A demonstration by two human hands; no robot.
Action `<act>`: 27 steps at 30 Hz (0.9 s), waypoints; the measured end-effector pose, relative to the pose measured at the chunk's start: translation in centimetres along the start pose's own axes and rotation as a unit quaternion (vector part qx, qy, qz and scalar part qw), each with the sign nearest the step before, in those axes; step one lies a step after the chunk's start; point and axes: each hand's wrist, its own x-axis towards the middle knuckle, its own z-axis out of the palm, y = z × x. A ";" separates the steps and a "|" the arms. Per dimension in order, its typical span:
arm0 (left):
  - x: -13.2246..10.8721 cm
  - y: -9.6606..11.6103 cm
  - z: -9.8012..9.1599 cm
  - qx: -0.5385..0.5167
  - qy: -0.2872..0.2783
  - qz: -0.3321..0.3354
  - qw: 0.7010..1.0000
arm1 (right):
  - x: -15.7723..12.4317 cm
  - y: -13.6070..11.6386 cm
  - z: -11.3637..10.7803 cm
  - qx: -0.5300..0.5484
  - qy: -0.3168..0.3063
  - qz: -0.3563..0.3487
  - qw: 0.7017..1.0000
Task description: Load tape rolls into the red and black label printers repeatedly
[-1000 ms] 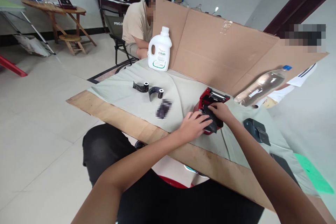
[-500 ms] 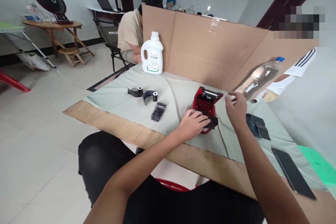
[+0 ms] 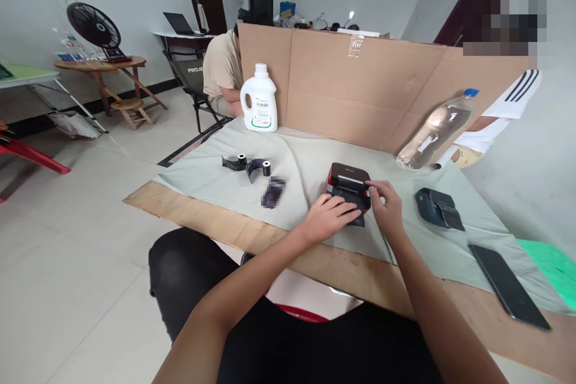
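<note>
We judge that the present step is closing the lid over the black strip; the next move seems to call for an even press. The red-and-black device sits between our hands. Our left hand rests on its front, fingers loosely spread; our right hand bends at its side, but whether it pinches, we cannot tell.

1. Looks like a compact printer, black on top, red along the sides.
2. Sits upright on the pale cloth, near the front edge.
3. Has the lid lowered nearly flat (latched or not, impossible to tell).
4. Trails a black strip out over the front, partly hidden from view.
</note>
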 end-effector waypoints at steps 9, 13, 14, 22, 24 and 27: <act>-0.5 -0.5 0.3 -0.020 0.014 0.007 1.000 | -2.8 1.3 1.3 0.056 0.024 -0.042 0.997; -0.1 -1.2 -0.5 -0.068 0.035 -0.083 0.994 | -3.4 1.6 1.6 0.061 0.027 -0.039 0.997; 0.0 -1.5 -0.6 -0.082 0.037 -0.117 0.989 | -3.5 1.6 1.6 0.059 0.024 -0.038 0.997; -0.7 -3.1 1.0 -0.150 0.018 -0.153 0.977 | -4.0 1.2 1.9 0.057 0.030 -0.047 0.997; -0.8 -3.1 1.2 -0.153 0.019 -0.170 0.973 | -4.0 1.3 1.9 0.051 0.040 -0.050 0.997; -0.7 -3.1 1.3 -0.164 0.019 -0.172 0.971 | -4.1 1.5 1.9 0.050 0.054 -0.067 0.995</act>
